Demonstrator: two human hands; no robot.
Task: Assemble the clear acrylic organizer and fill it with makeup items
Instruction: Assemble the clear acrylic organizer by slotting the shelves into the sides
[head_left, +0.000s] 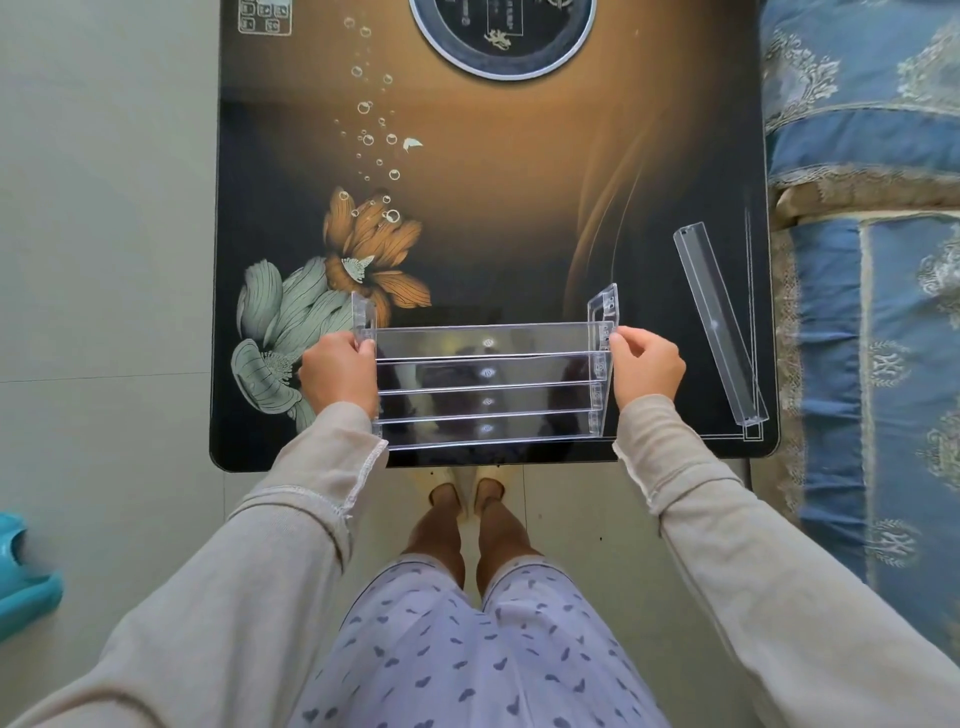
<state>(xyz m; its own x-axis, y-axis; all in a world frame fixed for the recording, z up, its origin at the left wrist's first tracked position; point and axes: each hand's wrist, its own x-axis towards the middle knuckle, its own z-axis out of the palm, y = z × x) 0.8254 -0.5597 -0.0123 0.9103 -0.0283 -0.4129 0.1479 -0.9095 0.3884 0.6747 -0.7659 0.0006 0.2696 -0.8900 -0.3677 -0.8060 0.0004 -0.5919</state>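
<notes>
The clear acrylic organizer (488, 384) stands at the table's near edge, a stepped rack with several long trays fitted between two side panels. My left hand (337, 371) grips its left side panel, thumb on the panel's top edge. On the opposite end, my right hand (647, 364) pinches the right side panel near the top tray. One loose clear tray piece (719, 322) lies at an angle on the table to the right, apart from the rack. No makeup items are in view.
The dark glossy table (467, 234) carries a flower print and a round inset panel (501, 36) at the far edge. A blue patterned bed (872, 260) borders the table's right side. A teal plastic object (21, 571) sits on the floor at left.
</notes>
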